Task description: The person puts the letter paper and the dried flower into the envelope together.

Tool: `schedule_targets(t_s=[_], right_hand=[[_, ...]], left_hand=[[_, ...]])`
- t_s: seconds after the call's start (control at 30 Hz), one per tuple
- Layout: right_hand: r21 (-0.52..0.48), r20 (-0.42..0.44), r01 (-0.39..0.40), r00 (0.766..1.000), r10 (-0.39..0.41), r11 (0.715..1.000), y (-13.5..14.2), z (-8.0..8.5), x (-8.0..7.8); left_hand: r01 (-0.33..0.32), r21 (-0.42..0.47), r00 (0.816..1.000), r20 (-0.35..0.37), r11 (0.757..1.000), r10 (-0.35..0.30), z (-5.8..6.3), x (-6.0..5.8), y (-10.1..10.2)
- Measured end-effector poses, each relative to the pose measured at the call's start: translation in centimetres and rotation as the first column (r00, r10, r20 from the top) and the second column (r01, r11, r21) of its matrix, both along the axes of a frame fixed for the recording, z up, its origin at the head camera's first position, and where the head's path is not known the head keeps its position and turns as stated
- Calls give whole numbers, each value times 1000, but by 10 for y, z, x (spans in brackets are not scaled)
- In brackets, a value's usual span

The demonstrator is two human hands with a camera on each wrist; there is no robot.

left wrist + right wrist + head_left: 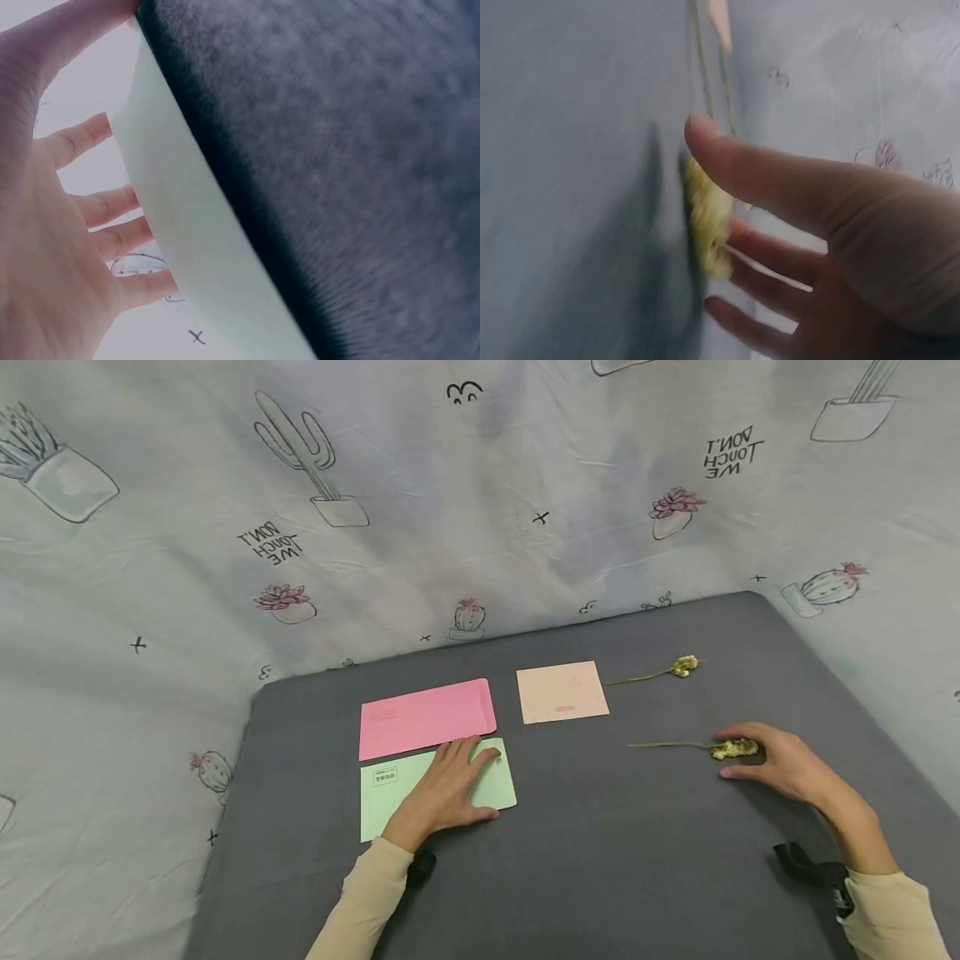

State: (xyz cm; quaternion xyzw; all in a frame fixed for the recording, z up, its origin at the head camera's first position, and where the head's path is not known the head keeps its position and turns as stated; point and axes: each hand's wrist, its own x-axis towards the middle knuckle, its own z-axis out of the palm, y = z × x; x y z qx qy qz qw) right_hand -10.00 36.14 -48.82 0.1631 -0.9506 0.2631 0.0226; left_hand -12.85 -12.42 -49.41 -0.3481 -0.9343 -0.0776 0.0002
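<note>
My left hand (442, 793) lies with spread fingers over the light green envelope (495, 781), thumb at its front edge. In the left wrist view, the fingertips meet the far side of the green envelope (176, 176). On the right, my right hand (795, 768) is around the yellow head of a dried flower (735, 749), thumb on the near side and fingers on the far side, with gaps to the bloom. Its thin stem points left. Seen from the right wrist, the flower head (709, 217) sits between the thumb and the parted fingers.
A pink envelope (423, 718) lies just behind the green one. Farther right is a peach envelope (562, 693), with a second dried flower (682, 667) beside it. All lie on a grey table (570, 860) backed by a white printed cloth (420, 527).
</note>
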Motion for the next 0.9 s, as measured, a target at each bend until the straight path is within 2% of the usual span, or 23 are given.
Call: schedule_targets(t_s=[0.17,0.37,0.6,0.9], right_hand=[[44,-91,58,994,-54,997,7,-7,1],[4,-117,95,989,-94,995,4,-7,-6],[-65,-134,73,988,-81,995,-9,-1,-17],[-165,-109,30,993,-49,986,-23,-1,-25]], left_hand=[[11,7,1000,-19,1000,-11,1,-4,-3],[23,14,1000,-7,1000,-23,2,-7,-4],[23,18,999,-33,1000,-23,2,-10,-4],[17,17,1000,11,1000,-17,3,-11,-4]])
